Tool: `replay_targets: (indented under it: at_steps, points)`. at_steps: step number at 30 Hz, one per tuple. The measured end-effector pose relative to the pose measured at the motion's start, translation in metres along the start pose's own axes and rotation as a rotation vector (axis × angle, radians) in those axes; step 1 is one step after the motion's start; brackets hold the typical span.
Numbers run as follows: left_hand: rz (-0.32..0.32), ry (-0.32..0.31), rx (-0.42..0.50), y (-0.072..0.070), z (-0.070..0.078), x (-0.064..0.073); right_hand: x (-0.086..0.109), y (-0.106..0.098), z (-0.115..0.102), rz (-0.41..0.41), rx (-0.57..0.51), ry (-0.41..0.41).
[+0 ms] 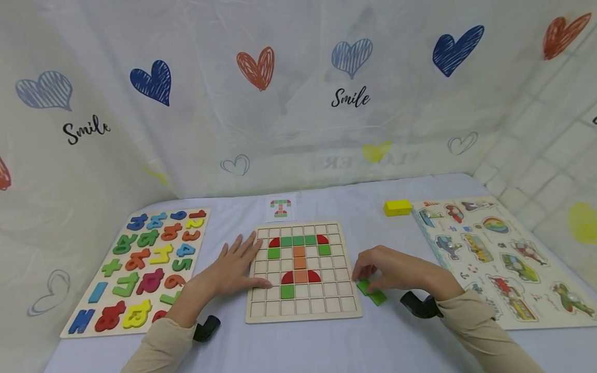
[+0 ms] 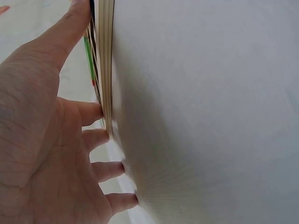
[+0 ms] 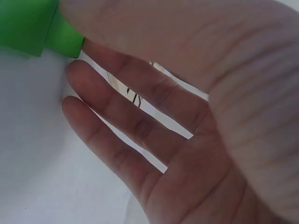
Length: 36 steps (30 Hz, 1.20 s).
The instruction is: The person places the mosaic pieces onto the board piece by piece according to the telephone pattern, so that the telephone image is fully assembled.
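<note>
A wooden grid board (image 1: 326,303) lies in the middle of the table with red, green and orange tiles set in some squares. My left hand (image 1: 235,268) is spread over its left edge, the thumb on the board and the fingertips reaching the cloth beside it. Right of the board, my right hand (image 1: 393,267) pinches a green tile (image 3: 65,37) between thumb and forefinger, low over the table. A second green tile (image 1: 378,298) lies against it, nearer to me. The other right fingers are loosely bent and hold nothing.
Behind the board lies a small pattern card (image 1: 281,208). A yellow block (image 1: 397,207) sits at the back right. A letter and number puzzle board (image 1: 104,263) is on the left, and a picture puzzle board (image 1: 506,259) on the right.
</note>
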<state>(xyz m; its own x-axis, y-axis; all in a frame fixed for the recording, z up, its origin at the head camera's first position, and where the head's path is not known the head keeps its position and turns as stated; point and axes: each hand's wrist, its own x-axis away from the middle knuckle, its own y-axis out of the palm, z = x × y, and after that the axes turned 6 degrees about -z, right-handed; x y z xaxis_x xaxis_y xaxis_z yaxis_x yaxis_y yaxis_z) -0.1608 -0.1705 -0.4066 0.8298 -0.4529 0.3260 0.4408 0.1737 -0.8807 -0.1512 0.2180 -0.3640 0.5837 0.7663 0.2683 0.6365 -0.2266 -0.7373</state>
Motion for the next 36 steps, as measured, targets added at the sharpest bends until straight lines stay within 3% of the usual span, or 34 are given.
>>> replay_targets:
  at_steps: [14,20,27,36]
  points:
    - [-0.001,-0.003,-0.005,0.001,-0.002,-0.002,0.000,0.000,0.004,0.014,0.007,-0.008]
    - [-0.010,-0.013,-0.017,0.003,-0.004,-0.004,0.000,-0.001,0.005,0.033,0.040,0.034]
    - [-0.017,-0.011,-0.012,0.001,-0.002,-0.003,0.000,-0.007,0.009,0.043,-0.007,0.092]
    - [-0.004,-0.004,-0.006,0.001,-0.002,-0.002,0.003,-0.009,0.025,0.072,-0.050,0.016]
